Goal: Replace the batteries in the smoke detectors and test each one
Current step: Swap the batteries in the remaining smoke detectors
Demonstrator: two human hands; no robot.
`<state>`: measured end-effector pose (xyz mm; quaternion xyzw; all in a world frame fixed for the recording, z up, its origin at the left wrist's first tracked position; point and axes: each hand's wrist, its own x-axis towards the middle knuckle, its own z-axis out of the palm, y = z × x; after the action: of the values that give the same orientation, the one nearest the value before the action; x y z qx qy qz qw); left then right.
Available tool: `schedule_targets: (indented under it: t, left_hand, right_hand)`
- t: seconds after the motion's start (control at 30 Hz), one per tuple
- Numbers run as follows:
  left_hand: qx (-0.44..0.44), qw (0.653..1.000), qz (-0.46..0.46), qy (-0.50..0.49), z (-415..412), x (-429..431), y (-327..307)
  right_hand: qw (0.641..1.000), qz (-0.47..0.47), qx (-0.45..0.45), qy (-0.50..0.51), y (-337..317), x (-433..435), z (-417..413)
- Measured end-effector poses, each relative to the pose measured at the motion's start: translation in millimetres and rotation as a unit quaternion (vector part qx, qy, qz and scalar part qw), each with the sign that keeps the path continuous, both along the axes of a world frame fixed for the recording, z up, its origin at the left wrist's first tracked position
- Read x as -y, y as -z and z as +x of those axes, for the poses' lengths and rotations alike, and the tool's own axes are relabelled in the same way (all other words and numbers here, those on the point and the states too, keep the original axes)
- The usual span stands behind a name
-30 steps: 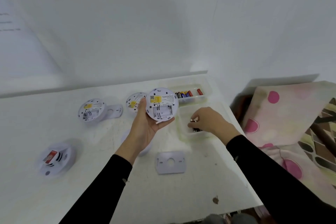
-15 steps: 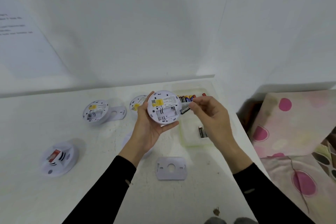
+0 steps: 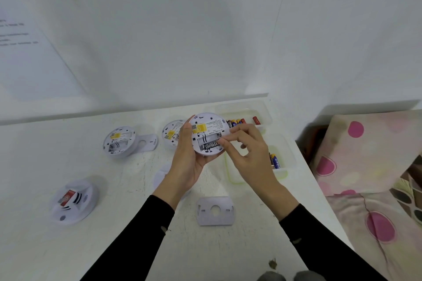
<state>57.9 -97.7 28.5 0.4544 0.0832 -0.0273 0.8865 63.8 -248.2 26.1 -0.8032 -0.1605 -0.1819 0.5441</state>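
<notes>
My left hand point(image 3: 186, 162) grips a round white smoke detector point(image 3: 209, 128) above the table, its back and open battery bay turned toward me. A silver-and-black battery point(image 3: 209, 145) lies in that bay. My right hand point(image 3: 247, 151) pinches the battery's right end with thumb and fingertips. Behind the detector, a clear tray point(image 3: 265, 112) holds several batteries point(image 3: 237, 121). A nearer clear tray point(image 3: 288, 155) under my right hand holds a couple of batteries point(image 3: 275, 160).
Two more detectors lie back-up on the white table point(image 3: 68, 246): one at the left point(image 3: 118, 141) beside a mounting plate point(image 3: 149, 142), one point(image 3: 171, 133) behind my left hand. A face-up detector point(image 3: 73, 201) sits at near left. Another mounting plate point(image 3: 214, 211) lies near me. A pink-dotted blanket point(image 3: 370, 155) is to the right.
My right hand lifted a battery out of the near tray, brought it left to the held detector and set it into the bay. The left hand stayed roughly in place.
</notes>
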Motion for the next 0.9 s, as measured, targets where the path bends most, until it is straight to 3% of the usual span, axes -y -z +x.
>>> schedule_targets:
  t: [0.33,0.57,0.63,0.7,0.77,0.83,0.9]
  left_hand:
    - [-0.003,1.000,0.030,-0.007,2.5,0.5,0.3]
    - [0.002,0.999,0.049,0.003,5.9,0.1,-3.9]
    - [-0.002,0.999,0.042,0.008,6.2,-1.2,-2.2]
    - [-0.002,0.999,0.030,0.014,7.1,-2.1,-1.9]
    - [-0.005,1.000,0.016,0.011,8.0,-2.3,-3.6]
    - [-0.010,1.000,-0.002,0.006,7.9,-1.5,-5.5]
    - [-0.012,1.000,-0.011,0.011,6.7,-0.8,-5.7]
  right_hand:
    - [0.988,-0.119,0.102,-0.015,11.3,3.6,7.1]
    - [0.947,-0.259,0.190,-0.003,7.7,14.2,8.4]
    - [0.963,-0.213,0.158,-0.050,3.8,19.6,10.9]
    - [0.989,-0.092,0.081,-0.078,-5.0,26.4,12.7]
    - [0.999,-0.020,0.005,-0.034,-8.4,36.7,20.6]
    - [0.991,-0.118,-0.067,0.006,-2.2,53.4,36.3]
    - [0.940,-0.297,-0.168,-0.013,6.4,69.1,47.6]
